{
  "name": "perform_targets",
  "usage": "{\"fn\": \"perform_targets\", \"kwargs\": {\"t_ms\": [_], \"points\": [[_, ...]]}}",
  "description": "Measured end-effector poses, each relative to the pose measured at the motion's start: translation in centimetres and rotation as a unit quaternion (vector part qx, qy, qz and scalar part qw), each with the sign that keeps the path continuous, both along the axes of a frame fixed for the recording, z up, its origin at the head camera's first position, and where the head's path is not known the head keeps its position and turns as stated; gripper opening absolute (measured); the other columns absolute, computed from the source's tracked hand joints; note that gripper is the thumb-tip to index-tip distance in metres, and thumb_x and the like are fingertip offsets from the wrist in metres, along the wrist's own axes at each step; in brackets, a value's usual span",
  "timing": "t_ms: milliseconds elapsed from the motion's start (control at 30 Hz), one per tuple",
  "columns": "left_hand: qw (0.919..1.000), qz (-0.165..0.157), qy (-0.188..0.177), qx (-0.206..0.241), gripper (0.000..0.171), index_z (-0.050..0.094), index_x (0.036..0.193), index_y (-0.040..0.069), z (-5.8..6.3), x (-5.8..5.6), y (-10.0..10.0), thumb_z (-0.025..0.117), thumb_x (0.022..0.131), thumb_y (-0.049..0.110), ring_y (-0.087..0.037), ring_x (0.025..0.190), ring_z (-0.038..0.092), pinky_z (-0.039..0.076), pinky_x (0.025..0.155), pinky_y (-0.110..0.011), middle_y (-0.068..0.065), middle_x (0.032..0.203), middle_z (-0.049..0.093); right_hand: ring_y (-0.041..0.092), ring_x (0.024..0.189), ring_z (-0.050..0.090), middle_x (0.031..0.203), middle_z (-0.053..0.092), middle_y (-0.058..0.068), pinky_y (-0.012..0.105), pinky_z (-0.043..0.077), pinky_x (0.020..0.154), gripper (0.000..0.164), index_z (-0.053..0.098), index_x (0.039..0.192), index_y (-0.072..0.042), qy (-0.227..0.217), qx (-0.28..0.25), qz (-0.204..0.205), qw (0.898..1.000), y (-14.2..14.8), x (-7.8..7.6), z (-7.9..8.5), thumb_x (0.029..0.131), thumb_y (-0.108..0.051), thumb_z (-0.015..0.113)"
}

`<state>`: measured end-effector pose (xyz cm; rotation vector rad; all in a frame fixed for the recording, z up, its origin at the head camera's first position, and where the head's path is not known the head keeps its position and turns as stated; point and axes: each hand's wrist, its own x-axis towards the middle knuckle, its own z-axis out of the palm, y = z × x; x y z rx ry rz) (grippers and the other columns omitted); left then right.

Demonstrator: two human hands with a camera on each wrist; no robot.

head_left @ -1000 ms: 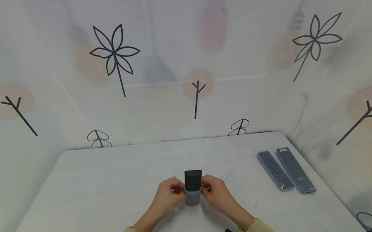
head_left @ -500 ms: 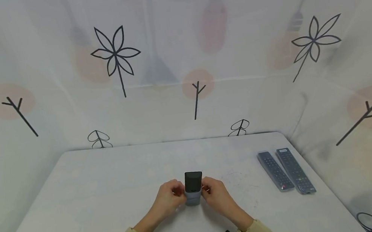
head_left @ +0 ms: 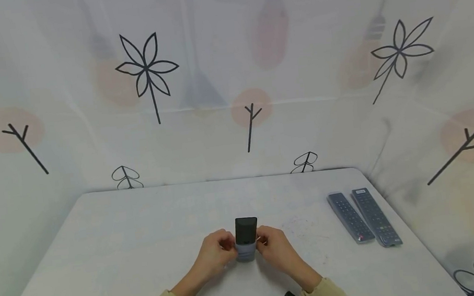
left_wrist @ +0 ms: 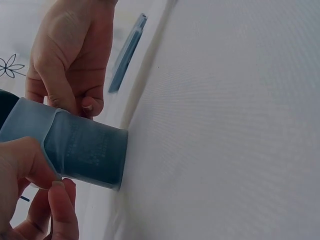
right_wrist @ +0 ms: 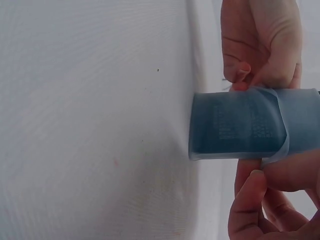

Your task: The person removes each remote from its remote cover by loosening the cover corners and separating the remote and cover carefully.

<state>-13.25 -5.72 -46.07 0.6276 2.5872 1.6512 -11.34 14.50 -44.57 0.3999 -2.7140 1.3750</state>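
"Black device (head_left: 246, 230): where, from the head view?"
"Upright at six o'clock in a translucent sleeve (head_left: 246, 252), left hand (head_left: 213, 252) and right hand (head_left: 276, 249) flanking. Remotes (head_left: 351, 217) lie at four o'clock, one's white label (head_left: 360, 191) too small to read."
"Left wrist?"
"Nine o'clock; left thumb and finger pinch the sleeve's edge. Print (left_wrist: 90, 145) illegible."
"Right wrist?"
"Three o'clock; same pinch, print blurred."

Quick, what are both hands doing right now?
Left hand: closed, pinching one side of the clear sleeve.
Right hand: closed, pinching the sleeve's other side.
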Motion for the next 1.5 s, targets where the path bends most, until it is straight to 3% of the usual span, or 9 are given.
{"fn": "perform_targets", "kwargs": {"t_ms": [367,567,1500], "points": [[1.0,-0.002,0.002,-0.006,0.02,0.065,0.079,0.011,-0.2,0.0,0.1,0.068,0.071,-0.008,-0.01,0.068,0.049,0.042,0.057,-0.025,0.005,0.071,0.052,0.014,0.072,0.063,0.083,0.067,0.002,0.026,0.051,0.059,0.023,0.073,0.095,-0.003,0.002,-0.006,0.005,1.0,0.1,-0.2,-0.2,0.08,0.014,0.065],[0.9998,0.004,0.002,-0.02,0.021,0.064,0.079,0.011,-0.3,0.0,0.2,0.068,0.069,-0.007,-0.009,0.068,0.049,0.042,0.059,-0.026,0.005,0.071,0.053,0.013,0.072,0.06,0.083,0.065,0.002,0.026,0.05,0.057,0.025,0.073,0.099,-0.002,-0.022,-0.013,0.013,1.0,0.1,-0.2,-0.3,0.082,0.014,0.063],[0.9996,0.004,0.017,-0.022,0.023,0.063,0.078,0.011,-0.8,0.0,0.2,0.069,0.067,-0.009,-0.008,0.066,0.049,0.042,0.058,-0.025,0.005,0.07,0.052,0.015,0.074,0.06,0.086,0.066,0.003,0.026,0.049,0.06,0.025,0.071,0.102,0.0,-0.025,0.022,0.022,0.999,0.1,-0.3,-0.8,0.083,0.013,0.062]]}}
